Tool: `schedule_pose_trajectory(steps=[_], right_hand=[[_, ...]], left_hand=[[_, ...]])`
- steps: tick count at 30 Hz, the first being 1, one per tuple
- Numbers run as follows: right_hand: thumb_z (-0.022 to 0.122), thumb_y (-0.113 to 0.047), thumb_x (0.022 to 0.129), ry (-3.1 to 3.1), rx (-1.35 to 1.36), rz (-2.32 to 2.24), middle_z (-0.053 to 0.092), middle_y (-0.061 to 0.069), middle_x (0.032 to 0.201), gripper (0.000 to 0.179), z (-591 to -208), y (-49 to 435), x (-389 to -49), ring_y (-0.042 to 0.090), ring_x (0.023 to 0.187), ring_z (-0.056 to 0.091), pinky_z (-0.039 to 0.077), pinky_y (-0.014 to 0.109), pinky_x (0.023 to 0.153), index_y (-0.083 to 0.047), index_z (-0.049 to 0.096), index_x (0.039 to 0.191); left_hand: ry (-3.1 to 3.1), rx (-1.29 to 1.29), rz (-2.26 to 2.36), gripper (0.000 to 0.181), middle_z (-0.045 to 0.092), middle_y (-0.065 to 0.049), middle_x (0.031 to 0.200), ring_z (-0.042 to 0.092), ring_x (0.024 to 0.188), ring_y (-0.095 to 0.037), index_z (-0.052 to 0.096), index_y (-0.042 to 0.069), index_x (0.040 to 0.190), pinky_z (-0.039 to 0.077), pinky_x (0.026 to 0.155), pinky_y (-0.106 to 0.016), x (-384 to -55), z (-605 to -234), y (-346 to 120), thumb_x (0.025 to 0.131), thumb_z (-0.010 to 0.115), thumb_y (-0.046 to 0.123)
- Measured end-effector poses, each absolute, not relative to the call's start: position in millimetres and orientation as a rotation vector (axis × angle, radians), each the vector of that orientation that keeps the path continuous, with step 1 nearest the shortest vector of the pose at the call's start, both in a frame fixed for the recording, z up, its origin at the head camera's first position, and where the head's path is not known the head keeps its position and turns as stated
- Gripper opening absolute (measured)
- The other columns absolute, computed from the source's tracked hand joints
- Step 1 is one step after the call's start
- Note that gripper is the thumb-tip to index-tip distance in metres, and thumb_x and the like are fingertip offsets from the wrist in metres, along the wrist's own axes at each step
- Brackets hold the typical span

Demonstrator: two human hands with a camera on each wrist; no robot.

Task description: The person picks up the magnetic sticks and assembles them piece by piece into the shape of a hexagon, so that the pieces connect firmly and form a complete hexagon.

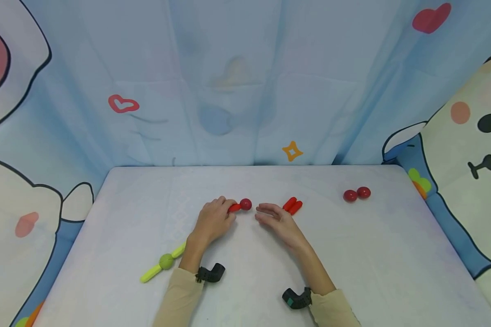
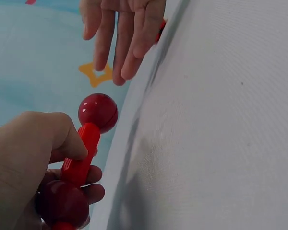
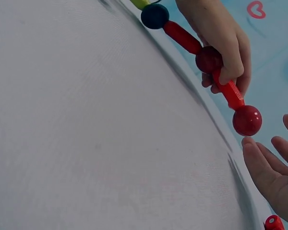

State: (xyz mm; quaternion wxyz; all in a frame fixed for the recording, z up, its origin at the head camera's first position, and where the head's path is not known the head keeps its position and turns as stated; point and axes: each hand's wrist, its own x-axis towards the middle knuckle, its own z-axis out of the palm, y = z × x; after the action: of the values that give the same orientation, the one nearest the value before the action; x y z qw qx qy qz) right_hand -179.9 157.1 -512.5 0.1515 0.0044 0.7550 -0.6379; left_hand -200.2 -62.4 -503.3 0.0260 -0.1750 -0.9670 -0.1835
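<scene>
My left hand [image 1: 214, 218] pinches a red rod [image 2: 81, 155] between thumb and fingers. The rod belongs to a toy chain of balls and rods. At its far end sits a glossy red ball [image 1: 246, 204], and a second red ball [image 2: 63, 203] lies close by the palm. Further back along the chain come another red rod [image 3: 181, 37], a dark blue ball [image 3: 155, 16] and a yellow-green part. Beside that end ball, my right hand [image 1: 280, 225] is held with fingers extended and nothing in it; its fingertips come close to the ball in the right wrist view.
Two loose red rods [image 1: 293, 205] lie just beyond the right hand. Two loose red balls [image 1: 357, 194] sit at the back right of the white table [image 1: 372, 254]. A green ball [image 1: 166, 261] with yellow-green rods shows left of the left forearm. Behind hangs a blue curtain [image 1: 245, 91].
</scene>
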Motion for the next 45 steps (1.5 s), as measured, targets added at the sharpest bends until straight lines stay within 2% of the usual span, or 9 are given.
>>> schedule_pose_trajectory(steps=[4,11,19,22,28,33,39,43,45], right_hand=[[0.061,-0.028,0.095,2.136,0.002,-1.851,0.058,0.013,0.137,0.049,-510,162,-180,0.024,0.118,0.063,0.049,0.031,0.101,-0.008,0.049,0.138],[0.059,-0.027,0.097,2.1,-0.021,-1.909,0.058,0.019,0.135,0.05,-506,171,-183,0.023,0.113,0.066,0.05,0.03,0.098,-0.002,0.047,0.138],[0.056,-0.026,0.099,2.11,-0.061,-1.944,0.057,0.022,0.133,0.048,-503,183,-184,0.018,0.109,0.068,0.052,0.026,0.094,0.001,0.046,0.137],[0.056,-0.026,0.099,2.113,-0.061,-1.938,0.057,0.022,0.134,0.049,-500,188,-185,0.013,0.107,0.068,0.052,0.027,0.095,0.002,0.045,0.138],[0.056,-0.028,0.099,2.226,-0.021,-1.9,0.058,0.023,0.131,0.049,-494,205,-186,0.01,0.104,0.068,0.052,0.027,0.096,0.002,0.047,0.136],[0.056,-0.031,0.098,2.504,0.09,-1.718,0.059,0.017,0.13,0.047,-491,218,-185,0.019,0.11,0.064,0.054,0.023,0.09,-0.004,0.051,0.136],[0.054,-0.034,0.098,2.67,0.219,-1.453,0.052,0.013,0.14,0.046,-491,230,-184,0.031,0.125,0.05,0.053,0.041,0.096,-0.013,0.05,0.139],[0.051,-0.027,0.1,2.685,0.206,-1.369,0.047,0.016,0.145,0.045,-492,236,-187,0.037,0.132,0.045,0.044,0.054,0.104,-0.01,0.047,0.141],[0.051,-0.024,0.1,2.697,0.181,-1.305,0.044,0.017,0.147,0.044,-493,238,-187,0.038,0.134,0.043,0.041,0.055,0.107,-0.009,0.046,0.141]], left_hand=[[-2.985,-0.523,-0.594,0.026,0.064,0.0,0.092,0.055,0.081,-0.015,0.065,0.012,0.113,0.049,0.084,-0.034,-199,-504,-63,0.09,0.055,0.022],[-2.976,-0.486,-0.653,0.021,0.058,0.003,0.077,0.048,0.067,-0.012,0.063,0.012,0.105,0.04,0.063,-0.025,-200,-504,-64,0.088,0.061,0.022],[-2.915,-0.58,-0.48,0.05,0.065,0.0,0.084,0.054,0.072,-0.013,0.053,0.024,0.135,0.043,0.068,-0.026,-199,-507,-68,0.09,0.066,0.041],[-2.884,-0.617,-0.432,0.047,0.066,0.0,0.086,0.06,0.076,-0.015,0.055,0.025,0.134,0.047,0.071,-0.028,-199,-508,-69,0.091,0.066,0.038],[-2.877,-0.639,-0.41,0.043,0.07,-0.001,0.101,0.066,0.092,-0.017,0.058,0.019,0.13,0.052,0.084,-0.035,-199,-507,-70,0.09,0.069,0.031],[-2.887,-0.64,-0.413,0.043,0.071,-0.003,0.106,0.065,0.096,-0.019,0.058,0.015,0.13,0.053,0.086,-0.035,-200,-505,-70,0.091,0.068,0.028],[-2.899,-0.65,-0.425,0.042,0.07,-0.004,0.108,0.064,0.098,-0.02,0.059,0.012,0.129,0.054,0.085,-0.035,-199,-505,-70,0.09,0.069,0.024],[-2.901,-0.656,-0.416,0.043,0.07,-0.004,0.11,0.064,0.1,-0.02,0.059,0.012,0.13,0.054,0.087,-0.035,-199,-505,-70,0.09,0.07,0.023],[-2.906,-0.655,-0.414,0.043,0.07,-0.004,0.111,0.064,0.101,-0.02,0.059,0.012,0.13,0.054,0.089,-0.036,-199,-505,-70,0.09,0.07,0.023]])
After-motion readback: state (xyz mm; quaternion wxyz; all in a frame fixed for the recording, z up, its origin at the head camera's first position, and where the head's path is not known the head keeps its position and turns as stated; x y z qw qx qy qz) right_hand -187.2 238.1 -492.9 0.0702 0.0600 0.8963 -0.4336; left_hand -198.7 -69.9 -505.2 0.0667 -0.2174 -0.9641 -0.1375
